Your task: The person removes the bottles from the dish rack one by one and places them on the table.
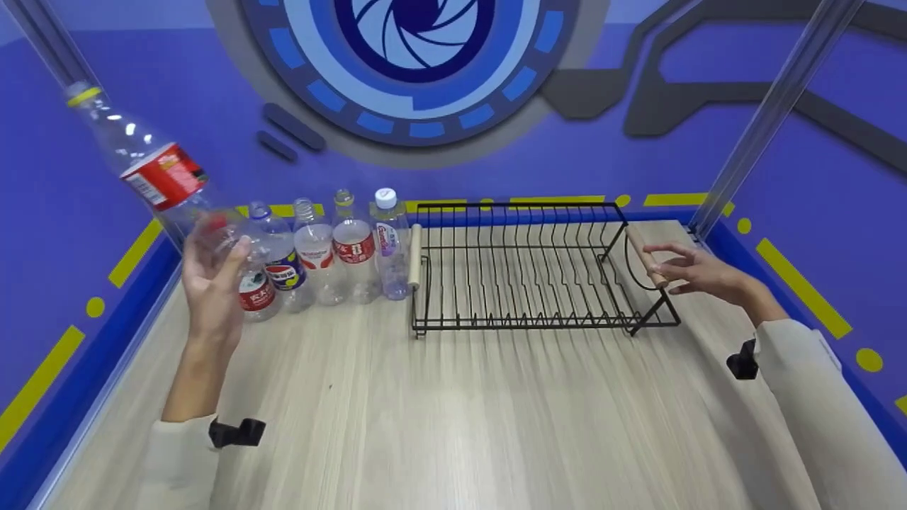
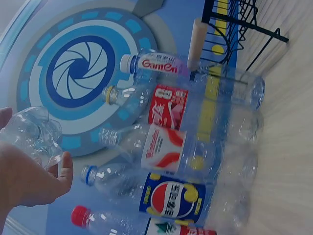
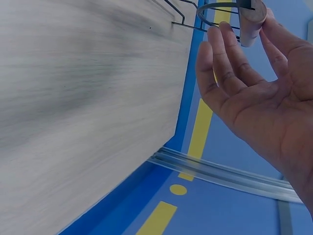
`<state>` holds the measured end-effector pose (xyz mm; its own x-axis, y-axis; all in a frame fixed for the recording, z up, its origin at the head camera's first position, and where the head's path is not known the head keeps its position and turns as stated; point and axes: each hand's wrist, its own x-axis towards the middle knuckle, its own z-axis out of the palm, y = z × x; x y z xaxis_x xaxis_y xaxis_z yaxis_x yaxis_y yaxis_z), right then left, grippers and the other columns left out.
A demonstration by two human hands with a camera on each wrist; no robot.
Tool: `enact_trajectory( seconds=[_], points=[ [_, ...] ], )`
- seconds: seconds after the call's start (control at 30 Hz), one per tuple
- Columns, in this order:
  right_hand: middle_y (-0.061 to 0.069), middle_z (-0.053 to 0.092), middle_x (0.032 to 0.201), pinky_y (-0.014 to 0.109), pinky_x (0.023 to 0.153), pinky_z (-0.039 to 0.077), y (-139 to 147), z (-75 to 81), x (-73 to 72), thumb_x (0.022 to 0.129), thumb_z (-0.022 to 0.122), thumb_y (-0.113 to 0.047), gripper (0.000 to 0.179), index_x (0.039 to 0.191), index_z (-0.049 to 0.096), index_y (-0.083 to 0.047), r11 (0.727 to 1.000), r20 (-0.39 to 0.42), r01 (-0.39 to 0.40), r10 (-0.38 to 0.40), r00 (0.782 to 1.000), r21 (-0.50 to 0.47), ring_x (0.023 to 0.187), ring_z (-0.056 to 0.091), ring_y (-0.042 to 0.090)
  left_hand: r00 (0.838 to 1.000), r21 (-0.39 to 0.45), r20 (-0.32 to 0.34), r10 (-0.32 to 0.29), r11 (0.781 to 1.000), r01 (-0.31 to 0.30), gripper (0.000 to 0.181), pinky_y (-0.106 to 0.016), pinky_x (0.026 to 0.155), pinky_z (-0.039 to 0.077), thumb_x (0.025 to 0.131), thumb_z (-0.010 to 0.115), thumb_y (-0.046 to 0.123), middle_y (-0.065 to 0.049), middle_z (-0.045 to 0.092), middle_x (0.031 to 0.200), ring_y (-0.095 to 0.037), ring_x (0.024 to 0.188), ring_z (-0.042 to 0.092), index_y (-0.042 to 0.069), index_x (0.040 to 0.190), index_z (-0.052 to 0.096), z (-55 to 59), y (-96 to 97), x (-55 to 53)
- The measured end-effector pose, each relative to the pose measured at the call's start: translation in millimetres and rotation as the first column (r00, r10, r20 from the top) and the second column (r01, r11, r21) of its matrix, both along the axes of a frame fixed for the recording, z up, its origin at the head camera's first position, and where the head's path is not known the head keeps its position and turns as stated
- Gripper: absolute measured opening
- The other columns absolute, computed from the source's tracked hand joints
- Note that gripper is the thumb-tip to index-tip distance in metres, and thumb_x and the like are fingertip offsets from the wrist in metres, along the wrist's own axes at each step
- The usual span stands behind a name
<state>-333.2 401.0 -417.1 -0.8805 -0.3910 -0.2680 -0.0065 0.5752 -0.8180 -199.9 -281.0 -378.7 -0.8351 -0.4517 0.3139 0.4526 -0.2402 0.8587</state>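
My left hand (image 1: 212, 283) grips a clear plastic bottle (image 1: 166, 177) near its base, raised and tilted with its neck to the upper left. This bottle has a red label and a yellow neck ring. In the left wrist view only its clear base shows beside the fingers. Behind the hand stands a row of upright bottles: a red-capped bottle (image 2: 80, 216), a Pepsi bottle (image 2: 171, 196), two with red-and-white labels and a white-capped Ganten bottle (image 2: 161, 66). My right hand (image 1: 705, 276) pinches the wooden handle (image 3: 252, 24) of the black wire dish rack (image 1: 524, 326) between thumb and finger.
The rack stands on the light wood table (image 1: 453, 425), its left wooden handle (image 1: 415, 255) close beside the Ganten bottle. Blue-purple panels (image 1: 496, 170) enclose the back and sides, with metal posts (image 1: 765, 120) at the corners.
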Motion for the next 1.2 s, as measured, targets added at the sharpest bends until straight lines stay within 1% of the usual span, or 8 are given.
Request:
enact_trajectory(
  seconds=[0.13, 0.2, 0.37, 0.5, 0.73, 1.03, 1.1, 1.2],
  points=[
    [-0.019, 0.063, 0.12, 0.032, 0.095, 0.055, 1, -1.2, 1.1, 0.107, 0.053, -0.033, 0.061, 0.16, 0.028, -0.013, 1.0, 0.01, 0.0, 0.0, 1.0, -0.009, 0.108, 0.065, 0.003, 0.999, 0.045, -0.022, 0.048, 0.998, -0.047, 0.053, -0.025, 0.1, 0.047, 0.096, 0.066, -0.001, -0.006, 0.052, 0.13, -0.021, 0.124, 0.048, 0.015, 0.142, 0.047, 0.8, -14.3, 2.6],
    [-0.019, 0.065, 0.119, 0.033, 0.095, 0.055, 2, -1.8, 1.5, 0.108, 0.052, -0.033, 0.06, 0.16, 0.028, -0.013, 1.0, 0.005, -0.006, 0.006, 1.0, -0.014, 0.108, 0.065, 0.003, 0.998, 0.055, -0.009, 0.068, 0.996, -0.067, 0.055, -0.026, 0.104, 0.044, 0.094, 0.068, -0.001, -0.006, 0.053, 0.13, -0.02, 0.126, 0.047, 0.014, 0.143, 0.046, 1.6, -22.4, 4.4],
    [-0.019, 0.066, 0.118, 0.031, 0.094, 0.055, 2, -3.0, 1.5, 0.108, 0.051, -0.033, 0.06, 0.16, 0.028, -0.014, 1.0, -0.003, -0.012, 0.011, 1.0, -0.026, 0.107, 0.065, 0.002, 0.992, 0.048, 0.06, 0.113, 0.992, -0.116, 0.063, -0.028, 0.112, 0.042, 0.093, 0.072, 0.003, -0.001, 0.052, 0.134, -0.016, 0.131, 0.045, 0.019, 0.147, 0.043, 1.8, -44.2, 11.6],
    [-0.02, 0.065, 0.118, 0.031, 0.095, 0.055, 2, -4.0, 2.1, 0.108, 0.052, -0.034, 0.062, 0.161, 0.027, -0.014, 1.0, 0.007, 0.004, -0.004, 1.0, -0.03, 0.108, 0.065, 0.002, 0.976, 0.044, 0.128, 0.174, 0.982, -0.181, 0.064, -0.028, 0.116, 0.041, 0.09, 0.077, 0.006, 0.002, 0.054, 0.134, -0.015, 0.131, 0.048, 0.022, 0.143, 0.047, -3.6, -59.3, 16.0],
    [-0.019, 0.065, 0.12, 0.038, 0.099, 0.054, 3, -6.6, 3.4, 0.108, 0.051, -0.035, 0.062, 0.161, 0.026, -0.015, 0.999, 0.011, 0.019, -0.019, 1.0, -0.027, 0.111, 0.066, 0.005, 0.916, 0.015, 0.278, 0.288, 0.953, -0.304, 0.07, -0.034, 0.123, 0.033, 0.084, 0.084, 0.017, 0.007, 0.052, 0.141, -0.011, 0.135, 0.045, 0.029, 0.141, 0.046, -16.0, -83.5, 17.0],
    [-0.021, 0.066, 0.12, 0.036, 0.098, 0.055, 10, -10.1, 5.3, 0.108, 0.051, -0.032, 0.06, 0.161, 0.028, -0.016, 0.997, 0.023, 0.03, -0.029, 0.999, -0.066, 0.111, 0.067, 0.002, 0.858, -0.051, 0.405, 0.316, 0.945, -0.324, 0.068, -0.036, 0.125, 0.029, 0.085, 0.084, 0.017, 0.011, 0.052, 0.136, -0.006, 0.13, 0.043, 0.031, 0.139, 0.046, -40.6, -100.1, 5.1],
    [-0.018, 0.066, 0.124, 0.042, 0.102, 0.054, 8, -10.2, 4.6, 0.108, 0.051, -0.033, 0.06, 0.161, 0.028, -0.017, 0.998, 0.018, 0.022, -0.021, 1.0, -0.064, 0.112, 0.066, 0.001, 0.837, -0.074, 0.439, 0.327, 0.941, -0.329, 0.069, -0.035, 0.126, 0.028, 0.084, 0.085, 0.017, 0.012, 0.052, 0.139, -0.006, 0.132, 0.043, 0.032, 0.139, 0.046, -48.4, -104.0, 1.6],
    [-0.015, 0.065, 0.128, 0.047, 0.105, 0.051, 5, -10.3, 2.6, 0.108, 0.05, -0.035, 0.06, 0.162, 0.028, -0.018, 0.998, 0.018, 0.006, -0.005, 1.0, -0.07, 0.115, 0.066, 0.003, 0.792, -0.111, 0.513, 0.332, 0.94, -0.322, 0.075, -0.033, 0.127, 0.025, 0.083, 0.085, 0.02, 0.011, 0.046, 0.153, -0.009, 0.143, 0.038, 0.035, 0.143, 0.042, -61.4, -110.9, -2.1]
  ],
)
